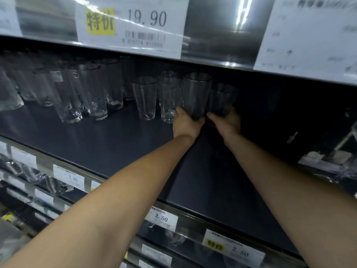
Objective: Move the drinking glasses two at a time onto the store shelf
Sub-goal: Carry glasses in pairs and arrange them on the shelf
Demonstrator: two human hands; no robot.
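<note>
Both arms reach deep into the dark store shelf [116,144]. My left hand [186,124] grips the base of a clear drinking glass [196,91], held upright. My right hand [227,122] grips the base of a second, shorter-looking glass [222,98] just to its right, further back in shadow. The two held glasses are side by side, close to the shelf floor; whether they touch it I cannot tell. Two more clear glasses [145,97] [169,97] stand on the shelf right beside my left hand.
Several taller glasses [87,93] stand in rows at the shelf's left. The upper shelf edge [218,45] with a 19.90 price tag [131,26] hangs low overhead. Price tags [161,218] line the front rail. A metal rack item [340,149] sits at right.
</note>
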